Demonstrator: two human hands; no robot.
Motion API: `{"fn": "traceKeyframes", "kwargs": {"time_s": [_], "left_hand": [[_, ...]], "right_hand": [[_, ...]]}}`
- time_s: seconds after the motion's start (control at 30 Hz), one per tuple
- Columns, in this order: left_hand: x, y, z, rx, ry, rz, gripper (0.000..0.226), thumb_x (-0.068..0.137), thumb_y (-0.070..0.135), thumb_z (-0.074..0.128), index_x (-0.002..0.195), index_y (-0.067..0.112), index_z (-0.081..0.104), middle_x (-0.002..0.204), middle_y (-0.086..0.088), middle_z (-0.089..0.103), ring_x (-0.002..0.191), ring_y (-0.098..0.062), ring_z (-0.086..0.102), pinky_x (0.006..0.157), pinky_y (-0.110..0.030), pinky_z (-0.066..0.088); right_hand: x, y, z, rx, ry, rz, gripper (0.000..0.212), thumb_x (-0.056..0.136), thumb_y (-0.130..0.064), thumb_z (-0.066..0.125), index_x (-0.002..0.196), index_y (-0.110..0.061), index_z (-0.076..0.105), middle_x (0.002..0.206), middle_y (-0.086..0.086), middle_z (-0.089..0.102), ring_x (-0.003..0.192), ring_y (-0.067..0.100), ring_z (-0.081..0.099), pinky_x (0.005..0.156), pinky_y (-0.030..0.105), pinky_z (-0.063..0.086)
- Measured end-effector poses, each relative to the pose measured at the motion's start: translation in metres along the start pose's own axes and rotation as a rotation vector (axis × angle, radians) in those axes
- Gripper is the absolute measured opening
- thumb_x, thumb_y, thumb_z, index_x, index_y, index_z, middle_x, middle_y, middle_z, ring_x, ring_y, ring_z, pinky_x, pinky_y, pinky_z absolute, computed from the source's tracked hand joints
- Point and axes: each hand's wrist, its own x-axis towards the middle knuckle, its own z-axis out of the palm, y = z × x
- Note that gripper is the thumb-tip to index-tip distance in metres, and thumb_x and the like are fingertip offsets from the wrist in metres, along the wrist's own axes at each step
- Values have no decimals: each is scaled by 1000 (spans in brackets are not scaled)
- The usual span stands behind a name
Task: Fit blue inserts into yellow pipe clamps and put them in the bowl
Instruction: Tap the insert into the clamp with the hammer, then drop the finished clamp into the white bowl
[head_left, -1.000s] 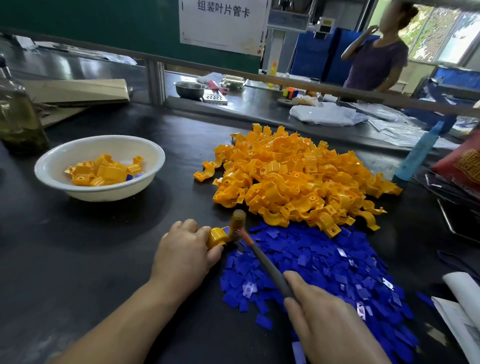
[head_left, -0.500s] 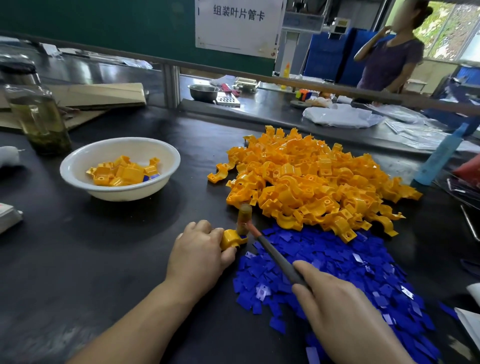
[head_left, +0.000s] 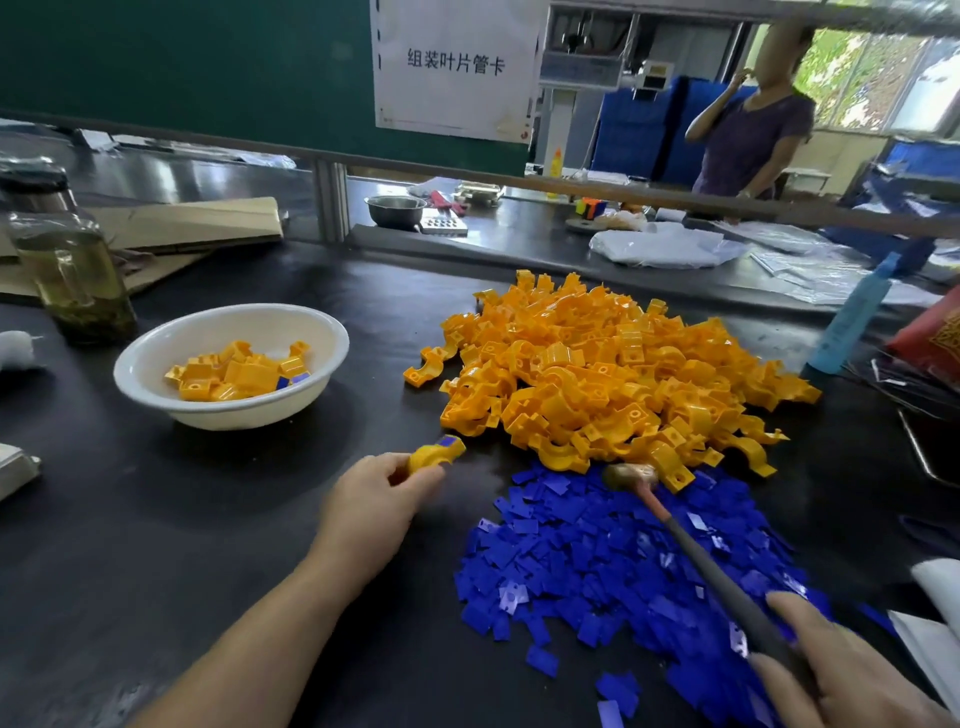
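Observation:
My left hand pinches a yellow pipe clamp with a blue insert showing at its end, held just above the black table. My right hand grips the handle of a small hammer, whose head lies over the boundary between the two piles. A big heap of yellow clamps sits at centre right. In front of the heap a spread of blue inserts covers the table. The white bowl at left holds several assembled clamps.
A glass jar with liquid stands behind the bowl, next to flat cardboard. A light blue bottle and a red pouch lie at the right edge. A person stands beyond the far bench, where a metal bowl sits.
The hammer head has swung right, away from the clamp, onto the pile edge. My left hand has lifted the clamp slightly, and its blue insert now shows.

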Motion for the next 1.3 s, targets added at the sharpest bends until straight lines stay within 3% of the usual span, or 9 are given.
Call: {"fn": "traceKeyframes", "kwargs": {"time_s": [0.13, 0.2, 0.27, 0.43, 0.6, 0.73, 0.9, 1.03, 1.3], "left_hand": [[32, 21, -36, -960, 2, -322, 32, 90, 45, 63, 81, 14, 64, 67, 0, 57, 54, -10, 52, 48, -22, 42], [52, 30, -54, -1060, 26, -350, 40, 93, 52, 54, 76, 16, 60, 64, 4, 59, 51, -7, 54, 46, -18, 44], [72, 36, -69, -1123, 41, -374, 49, 95, 57, 43, 79, 13, 58, 72, 1, 58, 59, -9, 55, 54, -21, 44], [95, 33, -92, -1368, -2, -307, 86, 90, 72, 30, 134, -1, 43, 112, -9, 60, 91, -16, 62, 75, -25, 47], [64, 39, -57, -1132, -104, -320, 60, 97, 55, 39, 131, 6, 48, 104, -8, 68, 79, -15, 64, 67, -26, 49], [27, 48, -12, -766, -316, -286, 29, 96, 34, 56, 100, 7, 63, 77, -9, 68, 61, -15, 63, 51, -25, 52], [3, 49, 27, -657, -294, -234, 22, 95, 27, 60, 107, 10, 66, 84, -8, 73, 68, -17, 66, 57, -27, 54], [-3, 32, 37, -598, -226, -188, 13, 97, 18, 57, 108, 20, 63, 90, -7, 73, 68, -14, 70, 57, -21, 55], [2, 22, 44, -389, -315, -66, 13, 95, 24, 61, 106, 32, 62, 84, 8, 75, 74, -12, 71, 62, -21, 55]], "right_hand": [[-5, 3, -9, -46, -3, -37, 53, 76, -34, 74, 124, -21, 56, 85, -6, 56, 83, 17, 66, 75, 26, 46], [-3, 8, -10, -94, -93, -64, 58, 74, -41, 75, 125, -23, 54, 87, -8, 55, 85, 13, 66, 77, 26, 48], [-2, 14, -3, -139, -81, -72, 50, 52, -23, 89, 97, -9, 73, 68, -1, 61, 56, 27, 66, 51, 38, 51], [-7, -6, -17, -130, 158, -136, 27, 66, -31, 58, 75, -13, 76, 60, 2, 66, 48, 18, 65, 44, 26, 50], [-1, -42, -27, -98, -67, -275, 40, 68, -76, 58, 85, -41, 68, 67, -22, 62, 56, -11, 59, 47, 4, 42], [27, -55, -13, -64, -28, -320, 50, 81, -61, 58, 126, -40, 49, 105, -17, 55, 93, 2, 54, 80, 22, 46], [100, -88, 20, -50, 46, -402, 54, 91, -45, 50, 140, -28, 35, 135, -2, 46, 120, 20, 42, 100, 35, 39], [144, -109, 48, -199, -152, -395, 67, 90, -27, 56, 147, -28, 21, 156, 12, 20, 138, 35, 27, 107, 51, 32], [131, -91, 59, -252, -6, -586, 18, 88, -14, 54, 98, -21, 67, 91, 2, 61, 85, 24, 41, 66, 33, 34]]}}
